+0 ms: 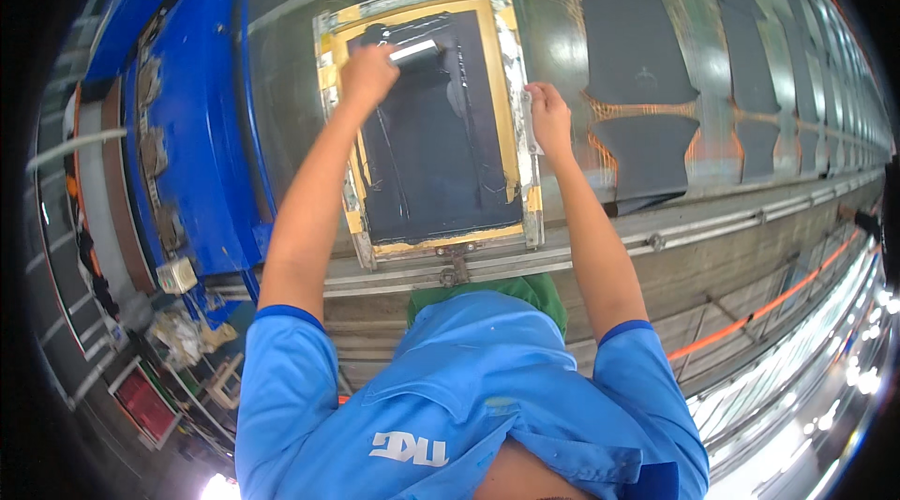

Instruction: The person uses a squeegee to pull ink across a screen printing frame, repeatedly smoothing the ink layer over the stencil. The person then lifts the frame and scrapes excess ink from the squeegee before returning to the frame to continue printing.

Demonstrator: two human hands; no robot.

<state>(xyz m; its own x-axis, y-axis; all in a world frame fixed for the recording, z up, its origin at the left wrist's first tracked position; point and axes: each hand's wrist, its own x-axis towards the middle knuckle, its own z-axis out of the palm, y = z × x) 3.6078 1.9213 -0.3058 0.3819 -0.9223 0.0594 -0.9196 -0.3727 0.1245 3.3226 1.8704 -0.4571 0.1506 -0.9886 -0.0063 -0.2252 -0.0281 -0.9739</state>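
Observation:
A screen printing frame point(514, 59) lies in front of me, its metal edges patched with yellow tape and its mesh point(427, 167) covered in dark ink. My left hand point(369, 80) is closed round the left end of a squeegee point(414, 51), a pale bar resting across the upper part of the mesh. Ink smears and wet streaks show around it. At the frame's right side, my right hand point(550, 120) is closed on the metal edge, next to a small bracket. The undersides of its fingers are hidden.
Dark cut fabric pieces point(642, 149) lie in rows along the long table point(553, 41) to the right. A metal rail point(656, 240) runs along the near edge. Blue machine panels point(192, 125) stand at left, with a red-meshed frame point(148, 403) below.

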